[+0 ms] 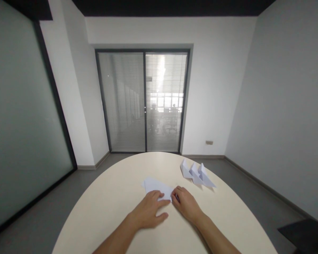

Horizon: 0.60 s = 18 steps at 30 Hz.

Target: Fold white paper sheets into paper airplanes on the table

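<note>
A folded sheet of white paper [155, 185] lies flat on the round table, pointing toward the right. Resting on its near edge is my left hand [152, 208], fingers stretched out and thumb apart. At the paper's right end, my right hand [184, 201] has its fingers curled and pinched on the tip. Just what fold sits under those fingertips is hidden. Beyond my right hand, three folded paper boats [197, 173] stand side by side in a slanted row.
The cream round table [116, 204] fills the lower middle. A dark flat object [304, 233] is at the lower right, beyond the table edge. Glass doors with blinds [145, 102] stand in the far wall, and a frosted glass panel [23, 106] is on the left.
</note>
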Motion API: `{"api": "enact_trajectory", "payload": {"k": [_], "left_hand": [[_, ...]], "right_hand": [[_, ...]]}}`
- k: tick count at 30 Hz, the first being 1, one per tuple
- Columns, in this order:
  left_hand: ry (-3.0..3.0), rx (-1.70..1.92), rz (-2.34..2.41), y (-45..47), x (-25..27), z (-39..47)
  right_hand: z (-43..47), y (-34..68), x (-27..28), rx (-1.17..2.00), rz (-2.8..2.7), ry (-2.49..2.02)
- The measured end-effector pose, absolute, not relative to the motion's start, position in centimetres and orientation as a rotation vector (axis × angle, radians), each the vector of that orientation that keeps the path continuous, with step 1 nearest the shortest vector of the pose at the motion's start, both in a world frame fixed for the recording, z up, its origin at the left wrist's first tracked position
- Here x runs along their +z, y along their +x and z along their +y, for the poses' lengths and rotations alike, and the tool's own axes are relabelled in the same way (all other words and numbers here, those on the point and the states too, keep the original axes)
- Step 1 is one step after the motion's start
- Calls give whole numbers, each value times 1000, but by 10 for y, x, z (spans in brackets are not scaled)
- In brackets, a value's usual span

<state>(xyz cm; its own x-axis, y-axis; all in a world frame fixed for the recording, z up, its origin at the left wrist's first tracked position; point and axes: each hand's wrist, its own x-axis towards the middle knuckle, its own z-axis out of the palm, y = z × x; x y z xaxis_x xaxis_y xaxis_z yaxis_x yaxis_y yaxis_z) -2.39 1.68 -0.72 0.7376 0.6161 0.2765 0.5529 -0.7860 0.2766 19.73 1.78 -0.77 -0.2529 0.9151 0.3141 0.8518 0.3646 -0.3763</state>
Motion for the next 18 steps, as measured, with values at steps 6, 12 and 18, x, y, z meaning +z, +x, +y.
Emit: {"api": "enact_trajectory", "payload": {"k": [6,12,18], "left_hand": [[2774,538,952,-24,-11,19],[2780,542,1022,-23,-11,17],[2762,525,1051,-24,-6,15]], "right_hand": [[18,197,-8,179,-2167,-1522],[13,192,-2,158,-2198,-1472],[5,187,2,192,-2323,-1324]]}}
